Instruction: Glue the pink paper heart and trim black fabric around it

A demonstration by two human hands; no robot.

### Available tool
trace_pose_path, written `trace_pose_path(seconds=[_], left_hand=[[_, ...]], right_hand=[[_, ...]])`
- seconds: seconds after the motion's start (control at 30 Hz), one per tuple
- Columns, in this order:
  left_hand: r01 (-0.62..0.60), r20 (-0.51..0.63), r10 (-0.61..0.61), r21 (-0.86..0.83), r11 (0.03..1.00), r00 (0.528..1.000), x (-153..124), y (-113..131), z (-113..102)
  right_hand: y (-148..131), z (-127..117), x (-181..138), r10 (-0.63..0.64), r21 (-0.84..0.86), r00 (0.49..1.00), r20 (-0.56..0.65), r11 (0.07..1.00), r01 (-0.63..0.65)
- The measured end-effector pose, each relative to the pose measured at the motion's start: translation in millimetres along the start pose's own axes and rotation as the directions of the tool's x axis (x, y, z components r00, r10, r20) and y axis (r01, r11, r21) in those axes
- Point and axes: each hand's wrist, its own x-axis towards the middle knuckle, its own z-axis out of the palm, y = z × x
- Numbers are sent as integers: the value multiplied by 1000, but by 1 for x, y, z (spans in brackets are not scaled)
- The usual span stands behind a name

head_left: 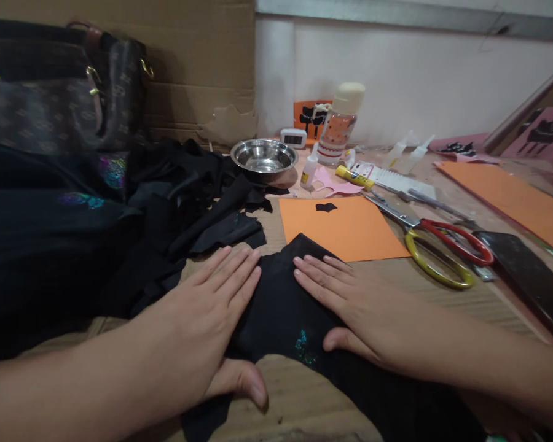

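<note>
A piece of black cloth with a small teal glitter patch lies on the wooden table in front of me. My left hand lies flat on its left side, fingers stretched out and together. My right hand lies flat on its right side, fingers extended, thumb tucked toward the glitter patch. Neither hand grips anything. Just beyond the fingertips sits an orange paper sheet with a small black cut-out shape on it.
A heap of black fabric and a dark handbag fill the left. Behind stand a steel bowl, glue bottles and a jar. Scissors with red and yellow handles, a phone and more orange paper lie right.
</note>
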Motion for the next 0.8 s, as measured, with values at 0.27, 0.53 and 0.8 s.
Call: trace_pose_path(seconds=[0.27, 0.53, 0.8], left_hand=[[-105, 217, 231, -475, 874, 948, 3, -2, 15], [-59, 334, 269, -524, 850, 903, -1, 11, -11], [-194, 191, 300, -432, 880, 935, -13, 28, -3]], right_hand=[[0, 3, -1, -15, -49, 1000, -18, 999, 14], [1, 4, -1, -21, -40, 999, -34, 999, 19], [7, 12, -4, -38, 2, 995, -94, 999, 38]])
